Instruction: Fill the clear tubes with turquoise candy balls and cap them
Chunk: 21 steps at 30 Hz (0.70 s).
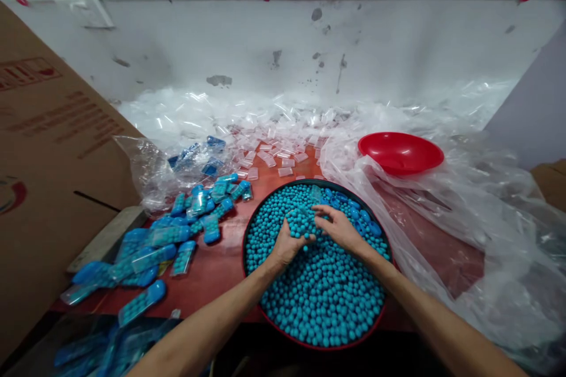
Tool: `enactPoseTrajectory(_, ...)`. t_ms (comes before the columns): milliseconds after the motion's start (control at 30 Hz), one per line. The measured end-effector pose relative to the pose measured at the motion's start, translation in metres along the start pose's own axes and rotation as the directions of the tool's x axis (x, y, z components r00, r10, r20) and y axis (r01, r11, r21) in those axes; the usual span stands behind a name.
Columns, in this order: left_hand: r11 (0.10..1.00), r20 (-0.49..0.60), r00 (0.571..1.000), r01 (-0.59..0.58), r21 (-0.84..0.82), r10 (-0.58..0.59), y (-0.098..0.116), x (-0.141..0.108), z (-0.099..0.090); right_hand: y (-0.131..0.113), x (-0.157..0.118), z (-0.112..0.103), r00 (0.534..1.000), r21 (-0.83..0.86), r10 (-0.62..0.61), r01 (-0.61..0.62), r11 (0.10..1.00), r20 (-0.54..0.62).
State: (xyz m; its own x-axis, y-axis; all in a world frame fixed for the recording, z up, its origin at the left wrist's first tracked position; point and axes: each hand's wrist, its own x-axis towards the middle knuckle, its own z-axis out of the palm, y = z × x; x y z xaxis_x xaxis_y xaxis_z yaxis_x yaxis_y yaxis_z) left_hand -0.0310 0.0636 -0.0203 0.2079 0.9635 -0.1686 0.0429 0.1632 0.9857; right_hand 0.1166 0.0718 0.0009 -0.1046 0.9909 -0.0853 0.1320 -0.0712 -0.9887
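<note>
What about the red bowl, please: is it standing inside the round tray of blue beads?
No, the red bowl rests on plastic sheeting, beyond and to the right of the round tray.

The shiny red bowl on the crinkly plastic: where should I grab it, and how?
I'd grab the right end of the shiny red bowl by its rim, coming from the right and above, thumb inside and fingers outside. It opens upward and that edge is bare, so it should pinch easily. On its left, crumpled clear plastic film sits close and might get in your grip.
</note>
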Motion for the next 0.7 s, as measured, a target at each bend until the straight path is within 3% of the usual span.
enactPoseTrajectory(100,1.000,0.041,0.999,-0.015,0.004,0.015,0.000,-0.001,0.002,0.015,-0.006,-0.001,0.980,0.051,0.067,-0.078,0.996,0.186)
enactPoseTrajectory(167,0.996,0.068,0.997,-0.038,0.085,0.032,0.001,-0.003,0.003,0.020,-0.009,0.000,0.985,0.070,0.029,-0.041,0.997,0.172)
enactPoseTrajectory(333,0.943,0.107,0.993,-0.079,0.324,0.047,0.008,-0.011,0.003,0.017,-0.019,-0.002,0.976,-0.105,-0.085,0.107,0.989,0.199)
enactPoseTrajectory(533,0.731,0.008,0.995,-0.081,0.678,0.103,0.005,-0.022,-0.002,0.016,-0.031,0.000,0.918,-0.324,-0.277,0.363,0.874,0.284)
enactPoseTrajectory(700,0.557,0.037,0.981,-0.140,0.819,0.192,0.010,-0.034,-0.008,0.017,-0.028,-0.001,0.938,-0.388,-0.217,0.311,0.868,0.269)
